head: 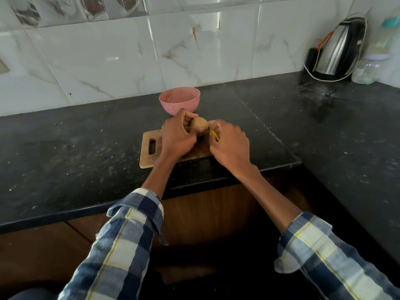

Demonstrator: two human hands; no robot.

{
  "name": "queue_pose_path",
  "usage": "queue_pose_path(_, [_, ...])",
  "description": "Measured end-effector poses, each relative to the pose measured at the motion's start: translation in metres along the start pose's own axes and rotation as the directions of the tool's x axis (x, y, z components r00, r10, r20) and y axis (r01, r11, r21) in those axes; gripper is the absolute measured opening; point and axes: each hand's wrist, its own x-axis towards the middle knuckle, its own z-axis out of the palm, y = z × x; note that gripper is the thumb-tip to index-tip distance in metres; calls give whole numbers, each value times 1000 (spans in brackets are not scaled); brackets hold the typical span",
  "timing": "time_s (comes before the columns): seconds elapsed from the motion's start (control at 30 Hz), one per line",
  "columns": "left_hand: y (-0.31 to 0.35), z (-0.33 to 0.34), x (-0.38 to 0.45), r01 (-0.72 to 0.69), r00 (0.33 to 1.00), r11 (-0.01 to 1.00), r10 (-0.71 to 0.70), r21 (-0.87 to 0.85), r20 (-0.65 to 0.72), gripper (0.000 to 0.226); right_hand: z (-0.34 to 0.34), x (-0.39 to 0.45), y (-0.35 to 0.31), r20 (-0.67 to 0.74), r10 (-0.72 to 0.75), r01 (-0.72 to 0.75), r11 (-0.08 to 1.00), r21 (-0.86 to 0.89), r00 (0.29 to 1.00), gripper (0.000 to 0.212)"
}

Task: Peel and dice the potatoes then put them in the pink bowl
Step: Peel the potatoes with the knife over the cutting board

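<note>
Black stone countertop [86,148] runs along a wall of white marbled tiles [108,57] and turns a corner on the right. Near the counter's front edge lies a wooden cutting board [147,156] with a slot handle at its left end. Just behind the board stands the pink bowl [179,100], upright; nothing can be made out inside it. Over the board, the left hand [176,135] grips a brown, unpeeled potato [199,124], fingers curled round its far side and the thumb pressed on the near side. Just to the right of the potato, the right hand [230,144] has its fingers curled round a yellow tool [215,135], of which only a thin strip shows beside the potato; its working end is hidden. Both forearms come out of rolled blue, white and yellow plaid sleeves [121,234]. Far right, in the corner by the wall, stand a steel electric kettle [339,48] with its cord and, beside it, a clear jar [365,70].
</note>
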Motion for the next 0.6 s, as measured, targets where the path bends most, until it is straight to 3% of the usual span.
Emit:
queue_pose_path(0.3, [2, 0, -1, 37, 999, 999, -37, 15, 14, 36, -1, -16, 11, -18, -42, 42, 999, -24, 999, 16])
queue_pose_path(0.6, [4, -2, -2, 15, 1000, 1000, -15, 23, 8, 37, 5, -9, -3, -32, 16, -18, 999, -39, 999, 17])
